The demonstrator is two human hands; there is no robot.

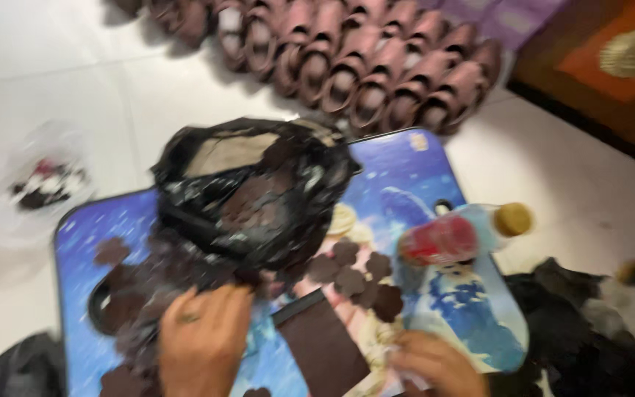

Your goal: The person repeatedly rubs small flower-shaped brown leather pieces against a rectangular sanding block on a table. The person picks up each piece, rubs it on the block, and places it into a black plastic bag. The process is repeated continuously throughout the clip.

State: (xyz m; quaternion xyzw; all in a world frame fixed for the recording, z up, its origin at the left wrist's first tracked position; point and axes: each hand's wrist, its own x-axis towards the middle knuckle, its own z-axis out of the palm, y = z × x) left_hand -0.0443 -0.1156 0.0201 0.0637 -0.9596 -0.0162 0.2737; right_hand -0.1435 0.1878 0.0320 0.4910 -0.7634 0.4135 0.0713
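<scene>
My left hand (201,340), a ring on one finger, rests palm down on dark brown flower-shaped cutouts (138,294) on a blue picture board (420,176). My right hand (435,365) is at the bottom edge, fingers curled on something pale; the blur hides what. A brown rectangular piece (323,345) lies between the hands. More flower cutouts (361,279) sit just above it. A black plastic bag (255,191) holding brown material stands open behind my left hand.
A plastic bottle (464,234) with a red label and gold cap lies on the board's right. Rows of brown shoes (361,59) line the white floor behind. A clear bag (38,184) with scraps lies left. Dark cloth (575,323) is heaped at right.
</scene>
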